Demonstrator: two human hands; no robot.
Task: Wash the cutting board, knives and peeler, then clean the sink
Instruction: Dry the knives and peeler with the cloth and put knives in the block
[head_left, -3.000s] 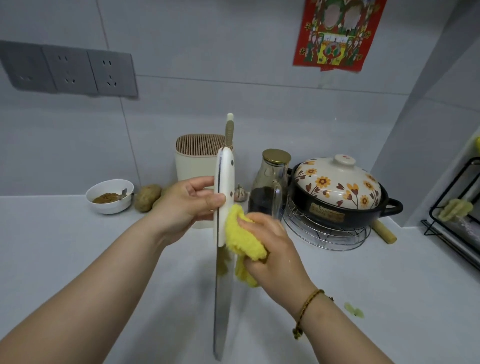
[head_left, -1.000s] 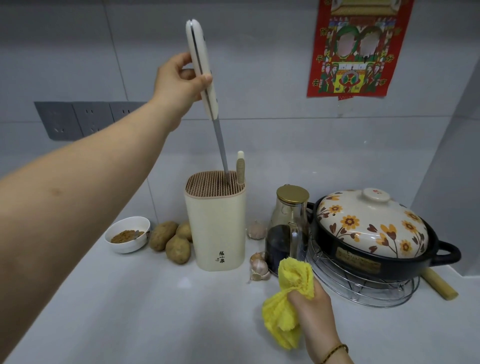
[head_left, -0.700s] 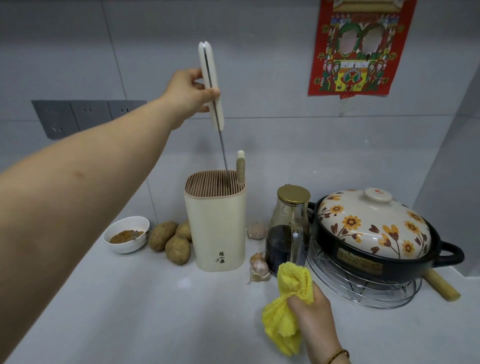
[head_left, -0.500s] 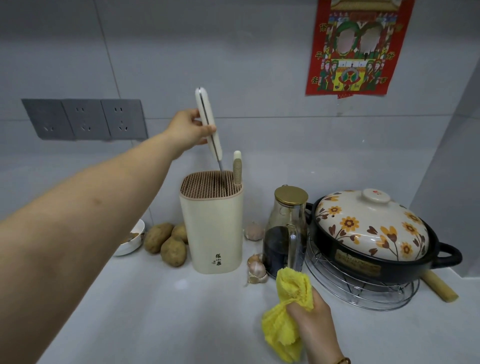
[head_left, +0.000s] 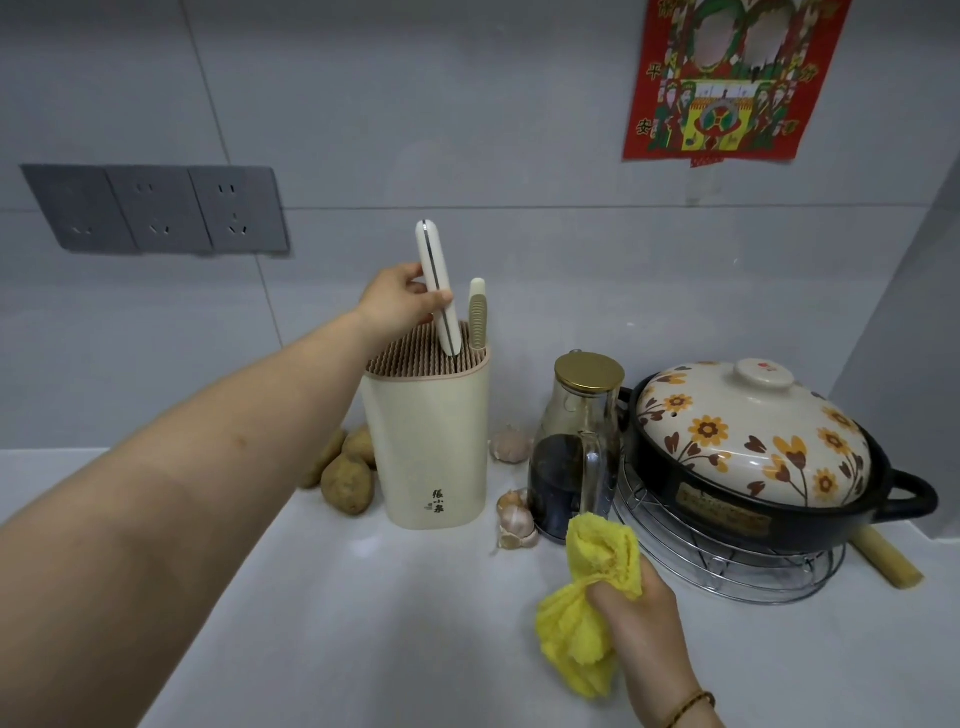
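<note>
A cream knife block (head_left: 428, 447) stands on the white counter near the back wall. My left hand (head_left: 395, 306) grips the white handle of a knife (head_left: 436, 283) whose blade is sunk into the block's slots, so only the handle shows. A second handle, ribbed and beige (head_left: 478, 314), sticks up from the block just to the right. My right hand (head_left: 636, 608) holds a bunched yellow cloth (head_left: 587, 608) above the counter in front of the glass jar. No sink, cutting board or peeler is in view.
Potatoes (head_left: 347, 480) lie left of the block and garlic bulbs (head_left: 514, 517) to its right. A glass jar of dark liquid (head_left: 574, 447) stands beside a flowered clay pot (head_left: 753, 457) on a wire trivet (head_left: 727, 574). Wall sockets (head_left: 156, 208) are at the left.
My left hand lowered the knife from high above the block until the blade slid fully into the slots. My right hand stayed low with the cloth.
</note>
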